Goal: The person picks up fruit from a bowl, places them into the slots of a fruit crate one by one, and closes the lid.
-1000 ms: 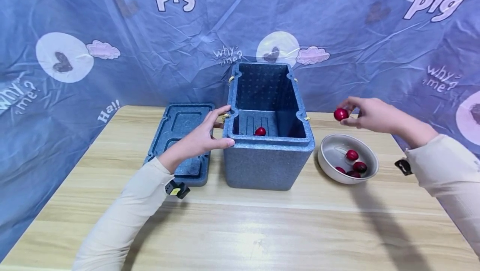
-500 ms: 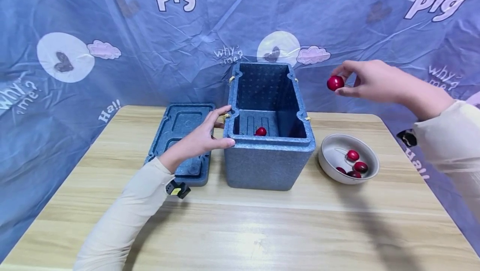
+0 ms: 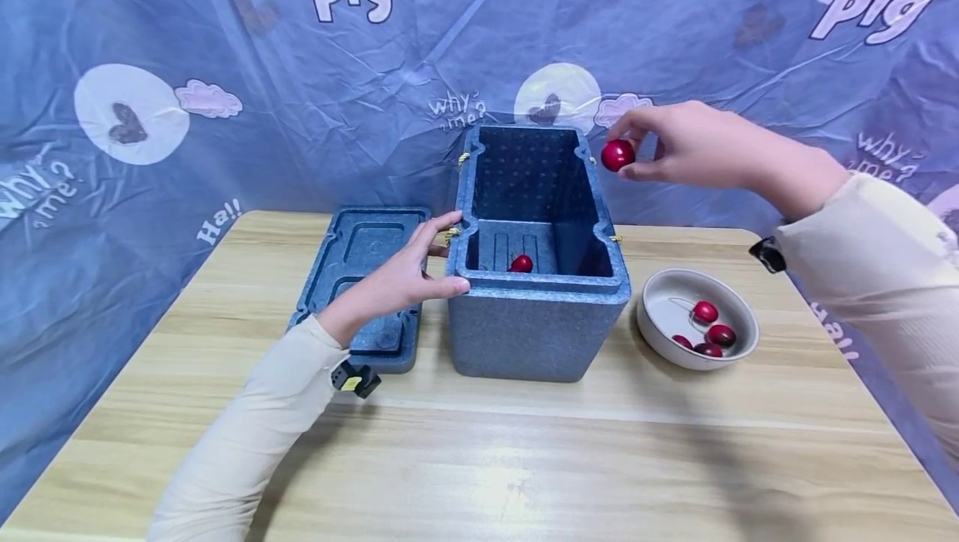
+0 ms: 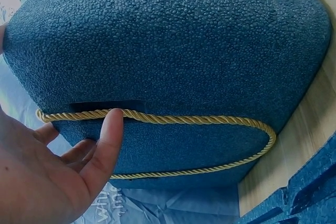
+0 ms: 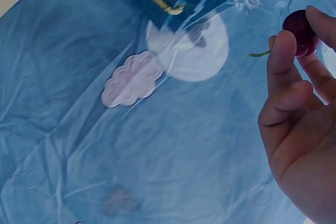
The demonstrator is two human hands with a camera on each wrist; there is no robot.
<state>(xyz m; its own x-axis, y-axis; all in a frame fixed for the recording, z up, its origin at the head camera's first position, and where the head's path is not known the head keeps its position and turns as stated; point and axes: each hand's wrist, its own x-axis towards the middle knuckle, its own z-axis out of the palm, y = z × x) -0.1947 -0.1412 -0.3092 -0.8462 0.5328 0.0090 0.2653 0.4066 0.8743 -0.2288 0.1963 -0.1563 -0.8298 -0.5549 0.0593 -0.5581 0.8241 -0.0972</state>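
In the head view my right hand (image 3: 693,146) pinches a dark red cherry (image 3: 618,156) between thumb and fingertips, raised beside the right rim of the blue foam box (image 3: 517,338). The right wrist view shows a thin green stem on this cherry (image 5: 300,32). My left hand (image 3: 400,275) rests against the box's left side, thumb at the front corner and fingers spread along the rim. One finger lies by the yellow rope handle (image 4: 199,119) in the left wrist view. Inside the lidless box lies a red cherry (image 3: 521,263), partly hidden by the front wall.
A pale round bowl (image 3: 652,334) with several cherries (image 3: 705,312) stands right of the box. The blue foam lid (image 3: 375,234) lies on the wooden table (image 3: 419,459) at left, partly under my left arm. A printed blue cloth (image 3: 315,109) hangs behind.
My right hand has lifted the cherry up from over the bowl and then carried it left towards the box. My left hand and the box have stayed in place.
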